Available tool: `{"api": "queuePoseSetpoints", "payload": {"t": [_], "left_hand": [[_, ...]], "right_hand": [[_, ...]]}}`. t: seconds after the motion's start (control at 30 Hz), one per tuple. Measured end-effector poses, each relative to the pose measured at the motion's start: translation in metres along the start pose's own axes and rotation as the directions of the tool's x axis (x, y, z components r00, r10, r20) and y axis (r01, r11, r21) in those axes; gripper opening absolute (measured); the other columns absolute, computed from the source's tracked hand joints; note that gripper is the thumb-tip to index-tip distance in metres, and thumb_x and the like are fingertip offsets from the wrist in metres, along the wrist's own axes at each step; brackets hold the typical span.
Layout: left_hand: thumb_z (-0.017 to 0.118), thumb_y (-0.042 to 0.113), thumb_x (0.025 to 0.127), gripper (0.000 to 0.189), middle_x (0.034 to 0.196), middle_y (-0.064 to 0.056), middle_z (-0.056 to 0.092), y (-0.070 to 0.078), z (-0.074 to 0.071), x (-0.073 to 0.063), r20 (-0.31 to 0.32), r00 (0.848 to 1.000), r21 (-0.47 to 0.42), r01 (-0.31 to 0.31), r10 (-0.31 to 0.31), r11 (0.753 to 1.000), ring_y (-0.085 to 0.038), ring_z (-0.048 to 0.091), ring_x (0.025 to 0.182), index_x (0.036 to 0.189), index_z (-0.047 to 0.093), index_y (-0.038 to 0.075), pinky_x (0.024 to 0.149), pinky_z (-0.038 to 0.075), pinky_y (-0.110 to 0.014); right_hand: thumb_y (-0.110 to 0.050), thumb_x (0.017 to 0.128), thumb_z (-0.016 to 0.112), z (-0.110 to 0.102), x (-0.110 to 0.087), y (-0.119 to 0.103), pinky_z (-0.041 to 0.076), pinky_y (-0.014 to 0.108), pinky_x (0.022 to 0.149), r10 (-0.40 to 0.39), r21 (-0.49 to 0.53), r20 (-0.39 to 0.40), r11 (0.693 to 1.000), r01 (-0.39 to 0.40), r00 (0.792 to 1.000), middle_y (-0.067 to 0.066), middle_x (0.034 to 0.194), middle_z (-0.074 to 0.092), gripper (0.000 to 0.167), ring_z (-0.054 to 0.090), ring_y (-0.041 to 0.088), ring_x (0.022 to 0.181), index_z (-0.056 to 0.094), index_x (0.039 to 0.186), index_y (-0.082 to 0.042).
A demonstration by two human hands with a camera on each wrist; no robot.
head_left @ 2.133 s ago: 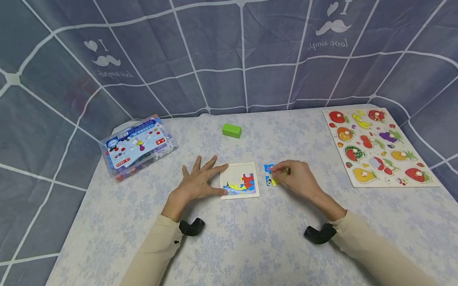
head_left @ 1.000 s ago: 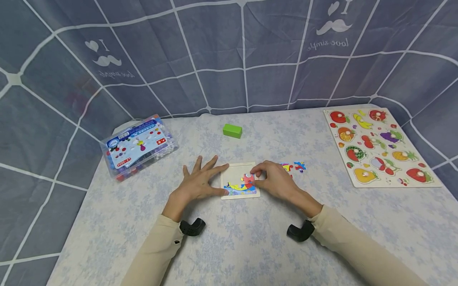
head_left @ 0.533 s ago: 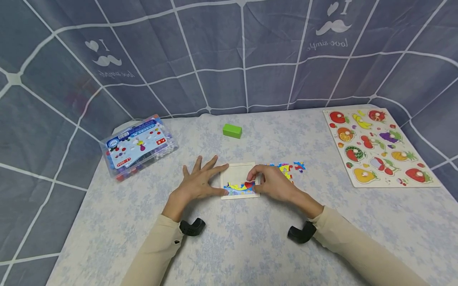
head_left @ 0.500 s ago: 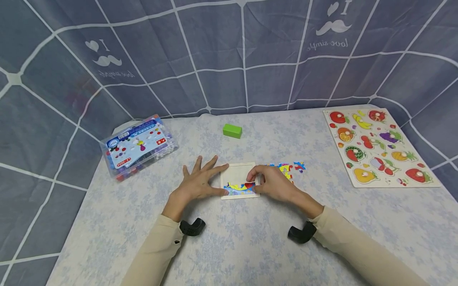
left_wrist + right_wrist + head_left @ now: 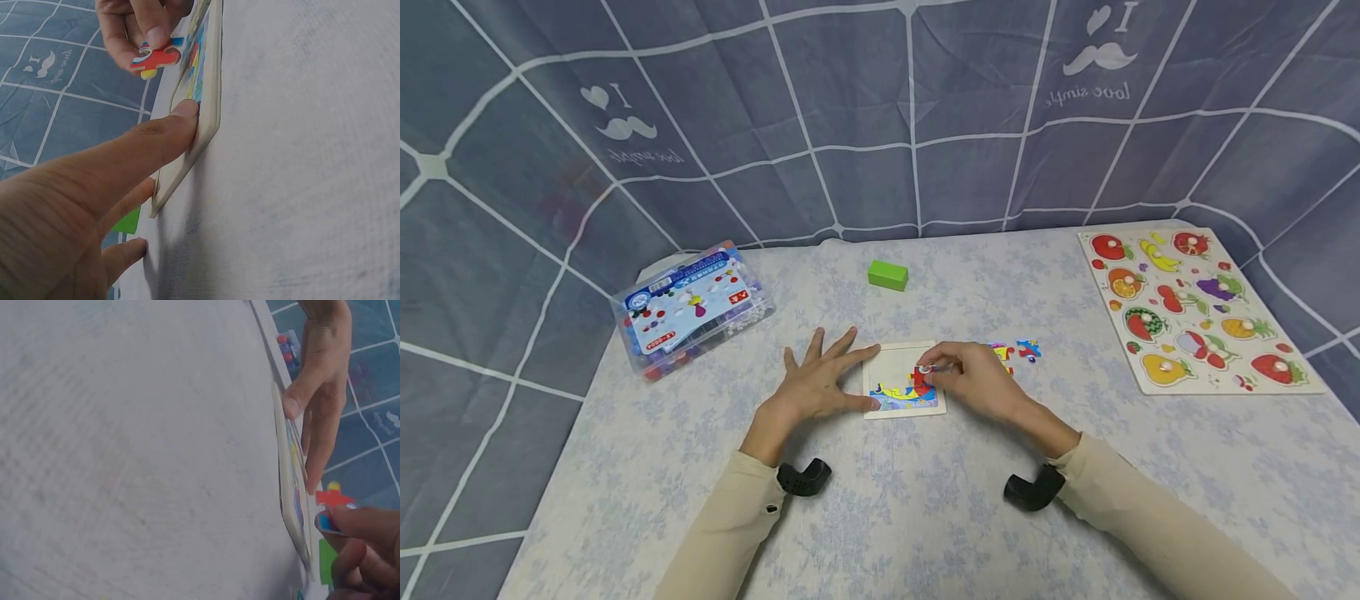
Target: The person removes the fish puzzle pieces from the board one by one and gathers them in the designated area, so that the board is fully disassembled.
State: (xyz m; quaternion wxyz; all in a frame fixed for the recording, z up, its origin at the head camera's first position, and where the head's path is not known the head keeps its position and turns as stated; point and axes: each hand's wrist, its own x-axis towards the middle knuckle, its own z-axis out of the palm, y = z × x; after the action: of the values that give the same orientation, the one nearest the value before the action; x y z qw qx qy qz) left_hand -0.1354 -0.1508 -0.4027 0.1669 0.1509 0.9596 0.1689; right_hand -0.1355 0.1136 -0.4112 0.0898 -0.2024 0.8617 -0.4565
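Observation:
A small wooden jigsaw tray (image 5: 895,357) lies on the table, its upper part bare and a sea picture along its lower part. My left hand (image 5: 808,387) is spread at the tray's left side, thumb and index finger pressing its border. With thumb and fingers my right hand (image 5: 977,379) pinches a red jigsaw piece (image 5: 919,379) over the tray's right side. In the left wrist view this red piece (image 5: 156,59) is raised off the tray, with blue and yellow parts showing. Loose jigsaw pieces (image 5: 1028,348) lie beyond the right hand, partly hidden by it.
A green block (image 5: 887,275) sits behind the tray. At the left stands a clear plastic box (image 5: 692,308) of small coloured parts. A fruit peg board (image 5: 1195,312) lies at the right. A grey checked curtain (image 5: 865,108) hangs behind the table.
My right hand has moved left from the loose pieces to the tray and lifted the red jigsaw piece there. The loose pieces lie farther right than before. My left hand has stayed put.

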Motion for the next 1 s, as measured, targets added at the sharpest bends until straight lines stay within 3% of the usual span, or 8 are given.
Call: {"api": "queuePoseSetpoints", "payload": {"t": [0.2, 0.33, 0.4, 0.47, 0.53, 0.6, 0.73, 1.0], "left_hand": [[0.073, 0.062, 0.076, 0.086, 0.165, 0.001, 0.012, 0.0, 0.0, 0.0, -0.003, 1.0, -0.008, 0.0, 0.0, 1.0, -0.043, -0.008, 0.148, 0.151, 0.039, 0.038, 0.102, -0.008, -0.078], [0.074, 0.061, 0.076, 0.085, 0.165, 0.002, 0.012, 0.0, 0.0, 0.0, -0.001, 1.0, -0.017, -0.001, 0.001, 1.0, -0.041, -0.008, 0.148, 0.151, 0.039, 0.038, 0.102, -0.008, -0.078], [0.074, 0.061, 0.076, 0.085, 0.165, 0.002, 0.012, 0.0, 0.0, 0.0, -0.002, 1.0, -0.021, -0.003, 0.003, 1.0, -0.041, -0.008, 0.148, 0.151, 0.04, 0.038, 0.102, -0.009, -0.078], [0.075, 0.061, 0.076, 0.085, 0.165, 0.002, 0.012, -0.001, 0.0, 0.0, -0.002, 1.0, -0.023, -0.002, 0.002, 1.0, -0.041, -0.008, 0.148, 0.151, 0.039, 0.038, 0.102, -0.009, -0.078], [0.075, 0.061, 0.076, 0.086, 0.165, 0.002, 0.012, -0.001, 0.001, 0.0, -0.002, 1.0, -0.024, 0.0, 0.0, 1.0, -0.041, -0.008, 0.148, 0.151, 0.039, 0.038, 0.103, -0.009, -0.077], [0.074, 0.06, 0.077, 0.086, 0.165, 0.001, 0.012, -0.001, 0.001, 0.0, -0.002, 1.0, -0.023, -0.002, 0.002, 1.0, -0.042, -0.008, 0.148, 0.151, 0.039, 0.037, 0.102, -0.009, -0.078], [0.074, 0.061, 0.077, 0.086, 0.165, 0.003, 0.011, -0.001, 0.001, 0.0, 0.004, 1.0, -0.027, 0.003, -0.003, 1.0, -0.04, -0.009, 0.148, 0.152, 0.038, 0.038, 0.103, -0.01, -0.077], [0.074, 0.061, 0.077, 0.086, 0.165, 0.002, 0.011, 0.001, 0.0, -0.002, 0.007, 1.0, -0.031, 0.004, -0.004, 1.0, -0.04, -0.009, 0.148, 0.152, 0.038, 0.038, 0.103, -0.01, -0.077]], "right_hand": [[-0.014, 0.086, 0.076, -0.01, -0.004, 0.003, 0.041, 0.023, 0.049, 0.104, 0.147, -0.007, 0.984, -0.102, 0.995, 0.003, 0.083, 0.073, 0.021, 0.051, 0.018, 0.053, 0.075, 0.107, -0.017], [-0.015, 0.085, 0.077, -0.02, -0.009, 0.01, 0.032, 0.021, 0.045, 0.168, 0.202, 0.01, 0.965, -0.166, 0.986, 0.004, 0.064, 0.064, 0.024, 0.041, 0.014, 0.047, 0.077, 0.108, -0.017], [-0.016, 0.085, 0.077, -0.026, -0.012, 0.012, 0.031, 0.021, 0.044, 0.182, 0.215, 0.009, 0.96, -0.18, 0.983, 0.004, 0.062, 0.062, 0.026, 0.038, 0.013, 0.046, 0.077, 0.11, -0.015], [-0.018, 0.084, 0.078, -0.032, -0.015, 0.015, 0.032, 0.022, 0.044, 0.189, 0.198, -0.01, 0.963, -0.184, 0.982, 0.004, 0.064, 0.064, 0.028, 0.039, 0.012, 0.046, 0.077, 0.111, -0.014], [-0.021, 0.085, 0.078, -0.037, -0.018, 0.018, 0.035, 0.022, 0.045, 0.189, 0.159, -0.029, 0.97, -0.182, 0.982, 0.005, 0.076, 0.072, 0.028, 0.042, 0.012, 0.047, 0.077, 0.111, -0.013], [-0.022, 0.085, 0.078, -0.043, -0.022, 0.022, 0.04, 0.023, 0.048, 0.186, 0.118, -0.05, 0.977, -0.179, 0.981, 0.005, 0.088, 0.075, 0.027, 0.05, 0.012, 0.054, 0.077, 0.111, -0.012], [-0.023, 0.088, 0.076, -0.054, -0.032, 0.029, 0.046, 0.025, 0.055, 0.216, 0.073, -0.08, 0.975, -0.211, 0.973, 0.005, 0.097, 0.075, 0.027, 0.06, 0.015, 0.071, 0.076, 0.113, -0.013], [-0.022, 0.091, 0.071, -0.08, -0.052, 0.041, 0.04, 0.025, 0.06, 0.255, -0.03, -0.13, 0.965, -0.261, 0.958, 0.007, 0.104, 0.074, 0.028, 0.05, 0.017, 0.074, 0.074, 0.117, -0.012]]}}
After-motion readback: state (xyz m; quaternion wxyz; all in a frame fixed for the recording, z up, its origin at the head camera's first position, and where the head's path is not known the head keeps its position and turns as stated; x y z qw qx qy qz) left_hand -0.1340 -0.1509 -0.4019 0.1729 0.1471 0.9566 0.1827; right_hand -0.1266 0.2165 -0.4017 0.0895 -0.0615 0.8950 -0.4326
